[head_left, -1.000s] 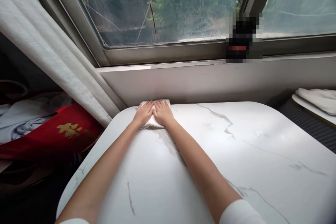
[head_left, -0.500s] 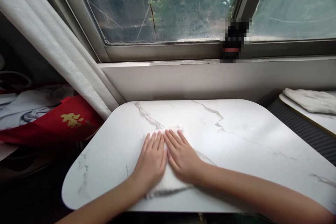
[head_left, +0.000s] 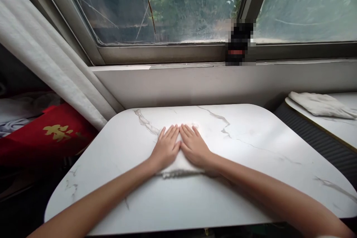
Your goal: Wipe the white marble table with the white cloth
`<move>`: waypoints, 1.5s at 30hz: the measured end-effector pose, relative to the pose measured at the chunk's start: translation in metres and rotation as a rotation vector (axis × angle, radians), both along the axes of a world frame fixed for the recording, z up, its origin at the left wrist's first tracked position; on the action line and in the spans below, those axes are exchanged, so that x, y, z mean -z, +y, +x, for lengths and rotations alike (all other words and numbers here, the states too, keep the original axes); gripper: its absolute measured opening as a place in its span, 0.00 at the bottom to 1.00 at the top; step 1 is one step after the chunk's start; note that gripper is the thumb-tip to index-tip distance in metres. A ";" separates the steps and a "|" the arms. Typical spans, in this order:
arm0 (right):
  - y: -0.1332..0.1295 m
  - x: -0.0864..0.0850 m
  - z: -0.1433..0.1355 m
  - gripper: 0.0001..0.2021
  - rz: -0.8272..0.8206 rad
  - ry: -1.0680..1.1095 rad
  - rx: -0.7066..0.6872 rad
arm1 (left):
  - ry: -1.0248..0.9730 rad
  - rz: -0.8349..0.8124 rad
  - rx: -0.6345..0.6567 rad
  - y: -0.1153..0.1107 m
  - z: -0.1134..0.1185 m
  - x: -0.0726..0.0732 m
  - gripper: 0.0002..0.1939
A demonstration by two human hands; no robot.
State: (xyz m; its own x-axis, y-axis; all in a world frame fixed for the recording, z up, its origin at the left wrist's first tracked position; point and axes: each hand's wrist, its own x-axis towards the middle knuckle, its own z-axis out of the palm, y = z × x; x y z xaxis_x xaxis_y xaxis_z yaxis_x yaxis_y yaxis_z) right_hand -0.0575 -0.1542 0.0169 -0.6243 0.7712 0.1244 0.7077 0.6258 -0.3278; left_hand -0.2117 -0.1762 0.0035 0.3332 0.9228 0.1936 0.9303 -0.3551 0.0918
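My left hand [head_left: 166,149] lies flat on a white cloth [head_left: 182,167], its fingers stretched toward the window. Beside it, my right hand [head_left: 195,148] presses flat on the same cloth, with the thumbs meeting in the middle. The cloth is spread on a white table [head_left: 245,189] with grey marble veins. Most of the cloth is hidden under both palms; its fringed near edge shows below the wrists.
A second folded white cloth [head_left: 320,105] rests on another white board [head_left: 346,134] at the right. To the left hang a pale curtain [head_left: 55,55] and a red bag [head_left: 55,134] with clothes. A window [head_left: 167,7] stands behind the table.
Both hands have slid the cloth away from me across the table, toward the window. The view has shifted a little to the right.
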 end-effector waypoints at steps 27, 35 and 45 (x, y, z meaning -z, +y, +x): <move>0.019 0.009 0.073 0.27 0.226 -0.088 0.034 | -0.032 0.047 -0.027 0.026 0.083 0.001 0.26; -0.120 0.007 0.135 0.33 0.274 -0.083 0.040 | -0.181 -0.180 0.319 -0.090 0.117 -0.013 0.30; -0.024 0.007 0.125 0.26 0.102 -0.085 0.258 | -0.138 -0.084 0.192 0.007 0.129 -0.003 0.27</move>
State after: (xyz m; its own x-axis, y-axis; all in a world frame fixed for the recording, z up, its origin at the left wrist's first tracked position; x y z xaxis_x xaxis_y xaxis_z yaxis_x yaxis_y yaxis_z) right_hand 0.0672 -0.1782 0.0099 -0.4204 0.8921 0.1656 0.8701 0.4481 -0.2052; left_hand -0.0825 -0.1691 0.0066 0.4800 0.8596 0.1751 0.8228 -0.5104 0.2500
